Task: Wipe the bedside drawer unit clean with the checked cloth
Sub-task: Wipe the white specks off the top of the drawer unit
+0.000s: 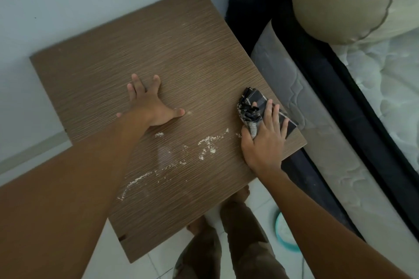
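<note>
From the head view, the left hand (151, 106) lies spread flat on the bedside drawer unit (172, 47), bracing. The right hand (264, 142) presses the bunched checked cloth (251, 106) at the unit's right edge. Wiping is mid-way, I judge; next, sweep left through the pale crumbs (207, 146).

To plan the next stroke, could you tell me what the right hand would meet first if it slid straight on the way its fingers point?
Likely nothing: the right hand passes the drawer unit's edge, then open gap before the mattress.
</note>
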Available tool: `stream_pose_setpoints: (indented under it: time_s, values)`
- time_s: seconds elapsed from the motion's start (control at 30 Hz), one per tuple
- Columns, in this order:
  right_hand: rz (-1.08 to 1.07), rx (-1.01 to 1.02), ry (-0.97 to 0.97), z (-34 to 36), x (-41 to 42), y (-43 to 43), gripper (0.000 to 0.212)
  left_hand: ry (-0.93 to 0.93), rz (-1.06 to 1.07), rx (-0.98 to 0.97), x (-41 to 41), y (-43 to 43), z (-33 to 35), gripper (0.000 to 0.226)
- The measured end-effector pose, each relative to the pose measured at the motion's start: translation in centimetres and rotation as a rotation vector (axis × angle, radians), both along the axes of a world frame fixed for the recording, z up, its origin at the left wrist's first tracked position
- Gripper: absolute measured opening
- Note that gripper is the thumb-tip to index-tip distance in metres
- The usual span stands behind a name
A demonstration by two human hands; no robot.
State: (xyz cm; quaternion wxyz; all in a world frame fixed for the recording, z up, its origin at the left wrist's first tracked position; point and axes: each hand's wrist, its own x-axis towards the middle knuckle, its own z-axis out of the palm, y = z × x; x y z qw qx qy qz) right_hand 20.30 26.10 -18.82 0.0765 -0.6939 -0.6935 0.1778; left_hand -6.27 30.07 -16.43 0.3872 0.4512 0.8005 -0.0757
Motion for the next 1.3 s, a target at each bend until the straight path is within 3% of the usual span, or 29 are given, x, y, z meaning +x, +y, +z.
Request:
stream_pose_setpoints:
  time_s: [0.37,0.6,0.73,0.87,0.93,1.07,1.3]
  values:
    - [0.156,-0.037,0.052,0.2,-6.2,-4.7,0.065,0.021,-0.015,-0.001,0.1,0.5,0.3,0.12]
    - [0.286,-0.079,0.075,0.3,-10.2,-8.5,0.063,0.003,-0.062,-0.038,-0.6,1.0,1.6,0.103]
    - [0.237,-0.25,0.314,2.6,-10.6,-7.9,0.061,-0.025,-0.048,-0.042,-0.8,1.0,1.7,0.099]
    - [-0.031,-0.354,0.588,7.7,-8.8,-4.1,0.021,-0.04,-0.081,-0.049,-1.5,1.1,2.3,0.093]
    - [-0.032,-0.33,0.64,10.4,-7.8,-1.6,0.021,-0.05,-0.105,-0.065,-1.9,1.0,2.6,0.086]
    - [0.13,-0.219,0.539,11.8,-7.9,3.0,0.034,-0.068,-0.113,-0.069,-3.0,0.1,3.1,0.073]
    - [0.48,-0.142,0.202,6.6,-12.6,9.2,0.026,-0.102,0.099,-0.006,-4.4,-3.9,2.8,0.071]
